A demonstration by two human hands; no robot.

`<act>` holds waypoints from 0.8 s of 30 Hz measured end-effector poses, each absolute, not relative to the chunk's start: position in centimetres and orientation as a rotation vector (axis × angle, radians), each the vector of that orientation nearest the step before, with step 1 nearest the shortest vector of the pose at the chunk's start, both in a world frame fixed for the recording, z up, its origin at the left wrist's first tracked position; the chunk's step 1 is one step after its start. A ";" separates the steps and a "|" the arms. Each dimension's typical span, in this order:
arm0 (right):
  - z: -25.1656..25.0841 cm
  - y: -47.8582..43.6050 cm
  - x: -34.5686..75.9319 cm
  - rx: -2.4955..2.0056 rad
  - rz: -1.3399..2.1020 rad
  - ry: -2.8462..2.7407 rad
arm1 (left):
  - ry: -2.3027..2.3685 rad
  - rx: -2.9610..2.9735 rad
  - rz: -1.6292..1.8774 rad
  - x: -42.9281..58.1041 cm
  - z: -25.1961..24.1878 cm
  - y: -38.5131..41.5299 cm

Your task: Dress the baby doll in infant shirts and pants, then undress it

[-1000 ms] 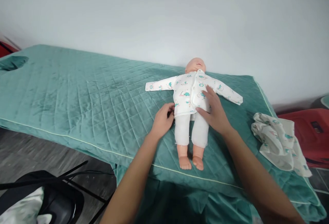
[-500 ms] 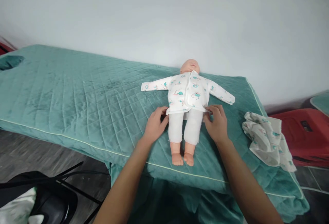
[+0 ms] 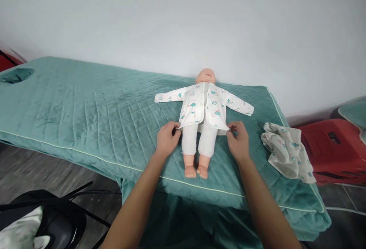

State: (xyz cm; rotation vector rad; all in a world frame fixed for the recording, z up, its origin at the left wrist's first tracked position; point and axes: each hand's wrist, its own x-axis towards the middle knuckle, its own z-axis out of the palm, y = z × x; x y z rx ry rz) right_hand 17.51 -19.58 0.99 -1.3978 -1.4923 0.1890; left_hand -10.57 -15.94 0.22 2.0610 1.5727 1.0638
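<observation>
A baby doll [image 3: 206, 76] lies on its back on a green quilted bed cover [image 3: 94, 108], head toward the wall. It wears a white printed baby jacket [image 3: 192, 106] with both sleeves spread and the front edges parted below the chest. White cloth covers the legs down to the ankles, and the feet are bare. My left hand [image 3: 167, 137] pinches the jacket's lower hem at its left corner. At the opposite corner my right hand [image 3: 238, 139] pinches the hem too. Between the hands the hem is drawn out sideways.
Crumpled printed baby clothing [image 3: 287, 150] lies at the bed's right end. Beyond that edge stands a red plastic chair [image 3: 334, 148]. A black chair [image 3: 61, 222] with cloth on it is at lower left. The white wall [image 3: 160, 28] runs along the bed's far side.
Both hands have pulled the jacket's hem outward and slightly toward me. Its front edges, overlapping before, have come apart. My view has tilted up a little.
</observation>
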 end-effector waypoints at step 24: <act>2.8 -18.4 14.2 -1.223 0.265 -2.038 | 1.217 2.197 1.304 -8.7 1.7 -15.9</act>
